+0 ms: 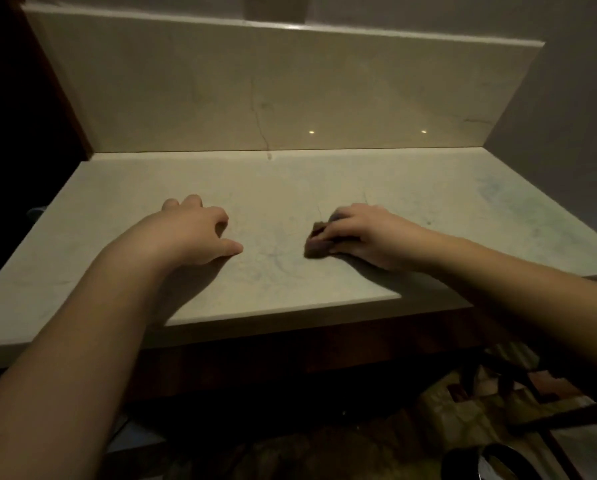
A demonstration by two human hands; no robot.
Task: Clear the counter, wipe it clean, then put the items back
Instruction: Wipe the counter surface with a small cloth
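A pale marble counter (290,181) fills the middle of the head view, with a matching backsplash (273,91) behind it. My right hand (363,233) presses a small brownish cloth or sponge (318,242) flat on the counter right of centre, its fingers curled over the top of it. My left hand (200,230) rests on the counter left of centre, fingers loosely bent, thumb stretched toward the right, holding nothing. A faint bluish smear (498,195) marks the counter's right part.
Dark wooden cabinet front (290,355) runs under the counter's edge. Below at the right, dim objects lie on the floor: several boxes or packets (518,386) and a shiny dark round container (498,462). A dark wall edge (48,98) borders the counter's left.
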